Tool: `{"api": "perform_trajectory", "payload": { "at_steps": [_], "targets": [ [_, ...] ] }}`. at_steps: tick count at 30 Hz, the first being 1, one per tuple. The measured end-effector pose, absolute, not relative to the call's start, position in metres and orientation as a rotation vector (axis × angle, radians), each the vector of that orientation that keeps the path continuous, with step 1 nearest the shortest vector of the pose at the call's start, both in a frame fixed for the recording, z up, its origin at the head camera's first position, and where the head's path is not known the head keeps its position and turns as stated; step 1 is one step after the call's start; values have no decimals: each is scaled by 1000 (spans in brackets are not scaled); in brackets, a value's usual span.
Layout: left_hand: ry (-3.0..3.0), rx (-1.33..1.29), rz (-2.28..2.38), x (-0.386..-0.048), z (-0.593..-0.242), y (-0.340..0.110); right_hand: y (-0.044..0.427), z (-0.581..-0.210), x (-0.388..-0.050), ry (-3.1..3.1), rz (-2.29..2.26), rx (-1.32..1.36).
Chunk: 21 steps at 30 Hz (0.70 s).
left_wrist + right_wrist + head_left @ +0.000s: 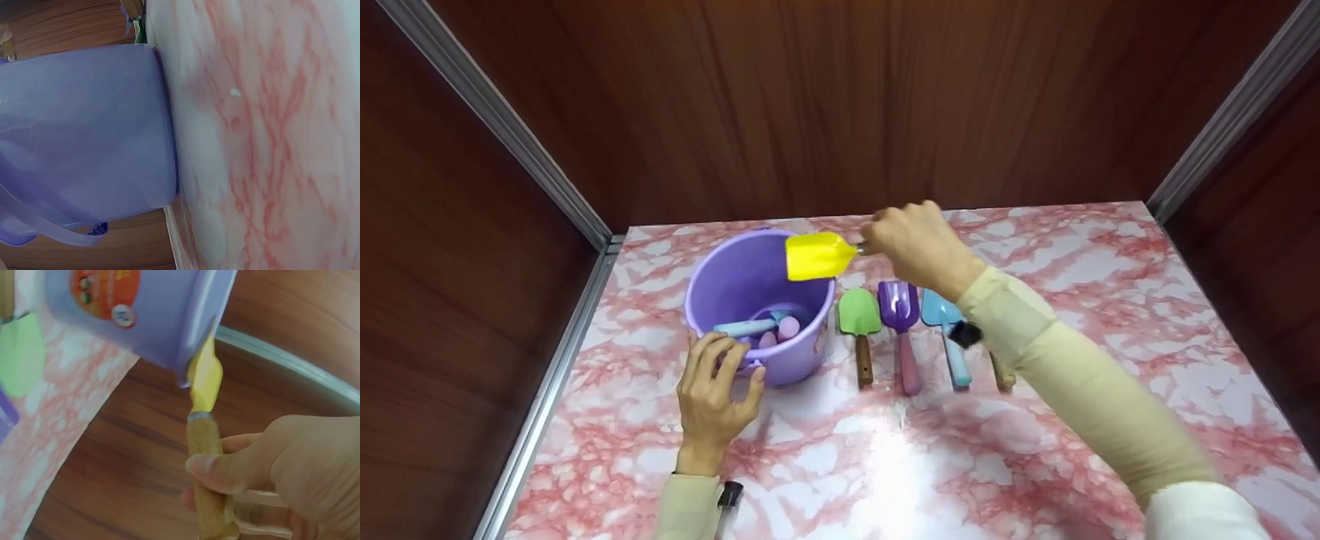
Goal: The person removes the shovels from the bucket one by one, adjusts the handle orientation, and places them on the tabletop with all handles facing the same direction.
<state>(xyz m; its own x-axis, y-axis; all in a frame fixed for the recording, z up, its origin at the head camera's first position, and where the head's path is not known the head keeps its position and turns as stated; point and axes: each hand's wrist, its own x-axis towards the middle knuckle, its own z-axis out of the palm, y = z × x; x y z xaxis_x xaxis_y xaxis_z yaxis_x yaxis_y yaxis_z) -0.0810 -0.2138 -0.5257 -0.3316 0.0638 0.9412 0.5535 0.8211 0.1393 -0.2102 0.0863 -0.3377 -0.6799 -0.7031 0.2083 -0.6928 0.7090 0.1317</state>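
Observation:
My right hand (919, 244) grips the wooden handle (205, 467) of a small yellow shovel (819, 256). Its blade is held over the right side of the purple bucket's rim. With its fingers bent over the near rim and the thumb outside, my left hand (716, 394) holds the purple bucket (802, 364). Inside the bucket lie a light blue handle (746, 328) and rounded pink ends; the rest of those pieces is hidden. In the left wrist view the bucket's side (84, 129) and its hanging purple handle (50, 225) show.
Right of the bucket, a green shovel (859, 311), a purple scoop (898, 306) with a pink handle and a blue shovel (958, 364) lie in a row. Another handle (1003, 373) shows partly under my right arm. Brown wood panels (810, 112) enclose the marbled table (622, 420).

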Motion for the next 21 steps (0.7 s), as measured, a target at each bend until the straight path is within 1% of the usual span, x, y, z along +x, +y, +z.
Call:
{"api": "perform_trajectory", "payload": {
  "at_steps": [4, 9, 21],
  "targets": [
    [-1856, -473, -511, -82, -527, -213, 113, -352, -212, -2662, 135, 1111],
    [-1850, -475, -513, -84, -526, -214, 141, -369, -212, -2786, 332, 1030],
    [-1824, -476, -536, -82, -528, -212, 191, -403, -205, -2956, 443, 828]
  ]
}}
